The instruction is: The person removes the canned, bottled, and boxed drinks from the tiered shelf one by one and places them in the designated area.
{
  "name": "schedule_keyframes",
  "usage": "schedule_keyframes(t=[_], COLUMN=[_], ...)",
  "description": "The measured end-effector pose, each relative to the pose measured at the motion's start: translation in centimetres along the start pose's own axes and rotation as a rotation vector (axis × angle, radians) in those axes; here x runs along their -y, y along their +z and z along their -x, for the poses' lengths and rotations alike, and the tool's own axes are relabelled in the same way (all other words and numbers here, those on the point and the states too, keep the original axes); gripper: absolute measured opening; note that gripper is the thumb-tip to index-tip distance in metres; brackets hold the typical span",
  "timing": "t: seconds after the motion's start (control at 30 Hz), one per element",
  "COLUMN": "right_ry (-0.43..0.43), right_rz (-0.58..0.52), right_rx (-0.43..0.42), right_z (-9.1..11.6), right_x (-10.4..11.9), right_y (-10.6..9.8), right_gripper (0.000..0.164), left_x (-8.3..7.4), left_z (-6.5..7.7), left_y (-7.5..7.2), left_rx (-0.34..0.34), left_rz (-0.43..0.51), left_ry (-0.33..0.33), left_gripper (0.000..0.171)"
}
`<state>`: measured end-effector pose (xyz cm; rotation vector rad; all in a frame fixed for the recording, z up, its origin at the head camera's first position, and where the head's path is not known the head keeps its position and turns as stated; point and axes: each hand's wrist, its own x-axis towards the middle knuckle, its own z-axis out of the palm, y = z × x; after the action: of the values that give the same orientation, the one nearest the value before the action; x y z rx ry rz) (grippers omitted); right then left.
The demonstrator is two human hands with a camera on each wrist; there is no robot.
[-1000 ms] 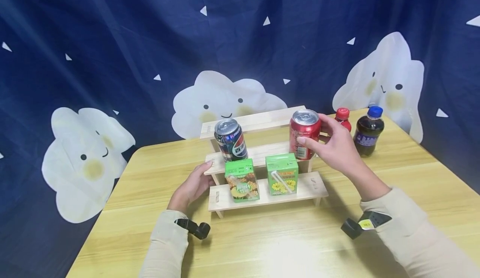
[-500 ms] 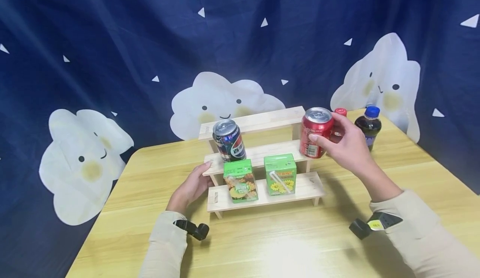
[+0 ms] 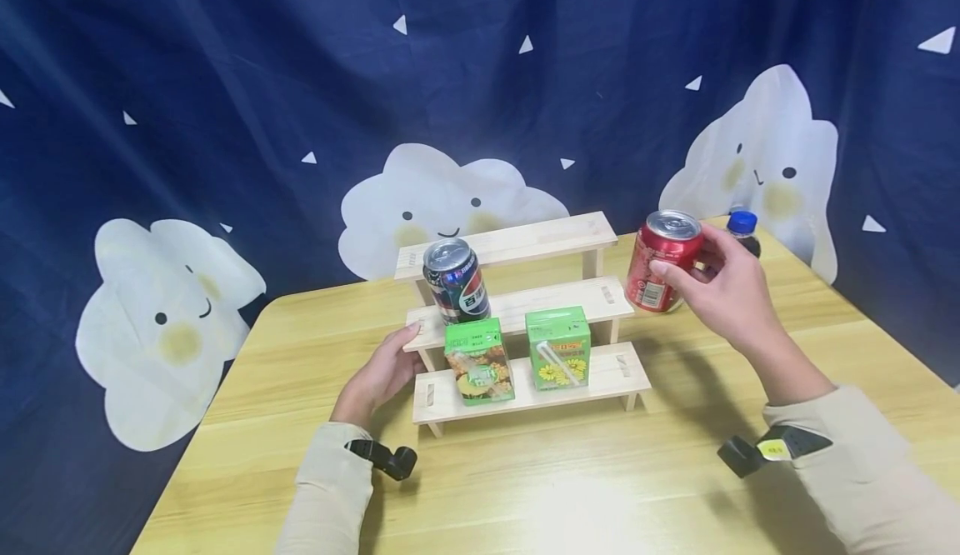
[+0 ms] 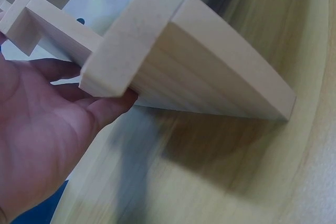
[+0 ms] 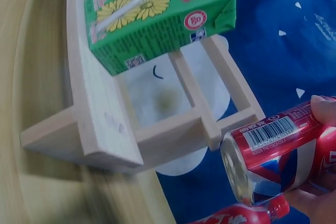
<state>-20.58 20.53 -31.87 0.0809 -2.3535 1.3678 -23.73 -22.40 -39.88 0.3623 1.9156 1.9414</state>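
My right hand grips a red cola can upright, thumb on the near side, just right of a three-tier wooden display rack. In the right wrist view the can is off the table, its base facing the rack. My left hand holds the left end of the middle tier, fingers around its edge in the left wrist view. A dark blue Pepsi can stands on that tier's left side. Two green drink cartons, one left and one right, stand on the lowest tier.
Behind the right hand stands a dark drink bottle with a blue cap. A red bottle shows at the bottom of the right wrist view. The wooden table ends at a blue curtain with clouds.
My right hand has carried the red can rightward from over the middle tier's right end to beyond the rack, now hiding the red bottle. The left hand stays put.
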Motion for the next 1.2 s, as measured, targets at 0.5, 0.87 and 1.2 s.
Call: schedule_keyframes(t=[0.5, 0.87, 1.2], right_ry=[0.088, 0.130, 0.161], right_rz=[0.044, 0.055, 0.044], right_rx=[0.022, 0.041, 0.054], right_z=[0.6, 1.0, 1.2], right_x=[-3.5, -5.9, -8.0], right_y=[-0.5, -0.1, 0.5], right_gripper=[0.079, 0.083, 0.082], left_x=[0.0, -0.1, 0.1], left_z=[0.0, 0.0, 0.0], left_y=[0.0, 0.1, 0.0], left_rx=[0.003, -0.020, -0.017], left_rz=[-0.006, -0.003, -0.023], left_ry=[-0.002, -0.019, -0.022], left_gripper=[0.059, 0.058, 0.059])
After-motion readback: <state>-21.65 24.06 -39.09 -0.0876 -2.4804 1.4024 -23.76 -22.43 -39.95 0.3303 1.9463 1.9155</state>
